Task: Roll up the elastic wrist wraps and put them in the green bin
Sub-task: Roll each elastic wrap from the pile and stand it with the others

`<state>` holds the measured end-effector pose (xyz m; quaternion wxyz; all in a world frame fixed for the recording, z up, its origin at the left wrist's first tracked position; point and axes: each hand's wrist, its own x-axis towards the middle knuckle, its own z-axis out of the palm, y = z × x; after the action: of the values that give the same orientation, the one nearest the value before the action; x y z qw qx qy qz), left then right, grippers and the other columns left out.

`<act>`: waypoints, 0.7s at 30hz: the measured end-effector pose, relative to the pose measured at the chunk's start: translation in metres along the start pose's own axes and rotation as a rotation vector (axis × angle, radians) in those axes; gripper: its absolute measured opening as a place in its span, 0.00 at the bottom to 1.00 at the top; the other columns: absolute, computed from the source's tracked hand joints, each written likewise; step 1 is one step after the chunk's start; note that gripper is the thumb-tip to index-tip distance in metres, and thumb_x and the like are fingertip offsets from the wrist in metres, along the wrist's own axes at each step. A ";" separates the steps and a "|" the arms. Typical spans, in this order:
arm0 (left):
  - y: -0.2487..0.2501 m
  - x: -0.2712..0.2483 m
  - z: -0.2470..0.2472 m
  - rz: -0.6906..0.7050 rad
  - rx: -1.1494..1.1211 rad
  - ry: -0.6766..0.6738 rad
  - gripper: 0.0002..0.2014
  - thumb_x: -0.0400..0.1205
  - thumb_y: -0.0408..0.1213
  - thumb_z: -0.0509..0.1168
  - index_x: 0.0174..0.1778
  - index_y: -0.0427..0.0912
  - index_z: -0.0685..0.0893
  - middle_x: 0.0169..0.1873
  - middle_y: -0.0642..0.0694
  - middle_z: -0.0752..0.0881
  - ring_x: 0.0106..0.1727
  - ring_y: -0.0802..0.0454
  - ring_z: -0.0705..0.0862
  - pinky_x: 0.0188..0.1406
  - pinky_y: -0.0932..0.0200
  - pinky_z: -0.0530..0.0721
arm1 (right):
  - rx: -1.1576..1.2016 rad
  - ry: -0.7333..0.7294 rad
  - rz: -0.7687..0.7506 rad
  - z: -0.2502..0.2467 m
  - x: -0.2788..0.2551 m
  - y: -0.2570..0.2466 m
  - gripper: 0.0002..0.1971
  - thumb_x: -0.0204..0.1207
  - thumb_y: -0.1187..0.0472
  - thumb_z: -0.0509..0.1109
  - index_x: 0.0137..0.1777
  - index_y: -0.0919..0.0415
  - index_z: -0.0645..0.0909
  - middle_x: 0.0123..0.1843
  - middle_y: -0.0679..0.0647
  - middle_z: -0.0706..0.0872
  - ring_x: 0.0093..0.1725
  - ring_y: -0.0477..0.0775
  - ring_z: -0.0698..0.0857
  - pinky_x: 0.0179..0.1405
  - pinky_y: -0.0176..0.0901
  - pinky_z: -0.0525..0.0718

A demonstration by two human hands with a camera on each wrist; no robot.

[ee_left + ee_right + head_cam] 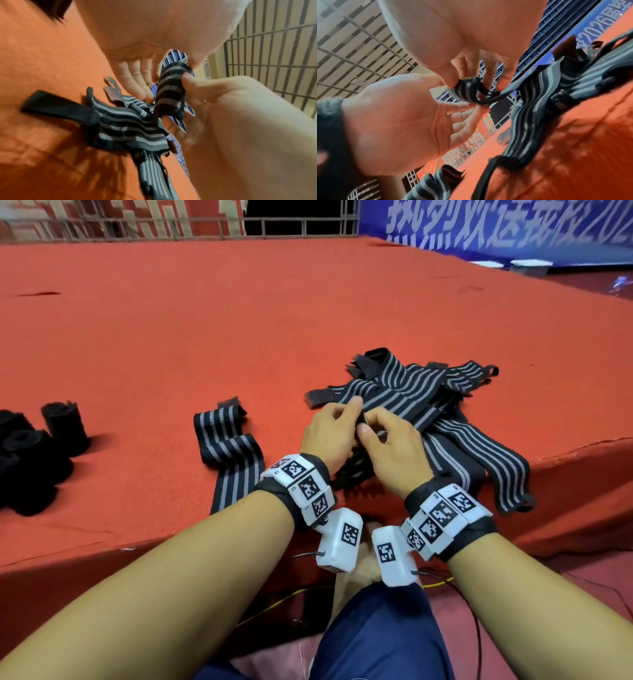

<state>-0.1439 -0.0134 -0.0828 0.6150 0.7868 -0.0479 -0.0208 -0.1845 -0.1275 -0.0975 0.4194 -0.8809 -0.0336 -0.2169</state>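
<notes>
Wraps (421, 402) (striped) heaped on red cloth (171, 337).

In my right wrist view, my right hand (467, 40) comes down from the top, its fingertips (450, 81) pinching the rolled end of a striped wrap (467, 88). My left hand (399, 121) reaches in from the left, palm showing, its thumb against the same roll and its fingers spread beneath it. The wrap trails right into a pile of loose wraps (547, 94) lying on the red cloth (573, 162). Another wrap (428, 186) lies at the bottom edge. A blue banner (590, 36) stands beyond the pile.
</notes>
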 end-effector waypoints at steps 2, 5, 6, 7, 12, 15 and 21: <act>-0.001 0.002 -0.005 -0.033 -0.054 0.011 0.17 0.76 0.58 0.66 0.48 0.49 0.87 0.41 0.47 0.89 0.39 0.45 0.89 0.49 0.35 0.92 | 0.057 -0.055 0.011 -0.001 -0.003 -0.001 0.07 0.83 0.59 0.69 0.43 0.59 0.83 0.39 0.51 0.87 0.41 0.58 0.84 0.47 0.60 0.84; -0.006 0.006 -0.012 -0.027 -0.004 0.067 0.18 0.67 0.46 0.65 0.51 0.48 0.90 0.46 0.47 0.92 0.47 0.44 0.91 0.56 0.37 0.90 | 0.229 -0.059 0.085 -0.004 -0.001 -0.001 0.09 0.80 0.56 0.73 0.41 0.57 0.88 0.41 0.51 0.91 0.45 0.57 0.89 0.53 0.60 0.86; -0.007 0.006 -0.014 -0.021 0.005 0.086 0.20 0.65 0.44 0.64 0.51 0.48 0.91 0.47 0.47 0.93 0.48 0.43 0.92 0.55 0.39 0.90 | 0.261 -0.027 0.123 -0.004 0.001 0.000 0.09 0.80 0.55 0.74 0.39 0.56 0.89 0.40 0.50 0.91 0.45 0.54 0.89 0.53 0.58 0.86; -0.007 0.005 -0.016 -0.020 0.011 0.098 0.21 0.64 0.44 0.63 0.51 0.47 0.91 0.45 0.46 0.93 0.47 0.43 0.92 0.53 0.40 0.91 | 0.254 0.022 0.166 -0.006 0.004 0.000 0.10 0.80 0.54 0.74 0.37 0.54 0.88 0.38 0.48 0.90 0.43 0.51 0.88 0.52 0.54 0.85; -0.002 -0.006 -0.024 0.002 0.095 0.046 0.12 0.68 0.38 0.62 0.35 0.53 0.91 0.35 0.47 0.92 0.44 0.40 0.92 0.47 0.40 0.92 | 0.138 0.101 0.414 -0.006 0.016 0.009 0.27 0.75 0.43 0.73 0.30 0.67 0.72 0.29 0.64 0.71 0.35 0.69 0.79 0.43 0.58 0.82; -0.004 -0.009 -0.033 -0.013 0.201 -0.012 0.19 0.72 0.27 0.58 0.27 0.54 0.88 0.32 0.45 0.90 0.48 0.36 0.91 0.47 0.41 0.91 | 0.341 0.123 0.532 0.000 0.027 0.030 0.29 0.58 0.38 0.77 0.29 0.58 0.63 0.27 0.55 0.71 0.33 0.65 0.81 0.41 0.59 0.83; -0.013 -0.009 -0.047 -0.035 0.242 -0.008 0.15 0.73 0.34 0.60 0.45 0.52 0.90 0.43 0.50 0.93 0.46 0.46 0.90 0.50 0.48 0.90 | 0.656 0.135 0.517 0.010 0.030 0.010 0.32 0.73 0.67 0.80 0.76 0.70 0.75 0.68 0.61 0.86 0.68 0.63 0.86 0.72 0.63 0.82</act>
<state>-0.1477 0.0364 -0.0837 0.5151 0.8558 -0.0387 -0.0285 -0.1515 -0.1302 -0.0978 0.7195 -0.6638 0.1489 -0.1396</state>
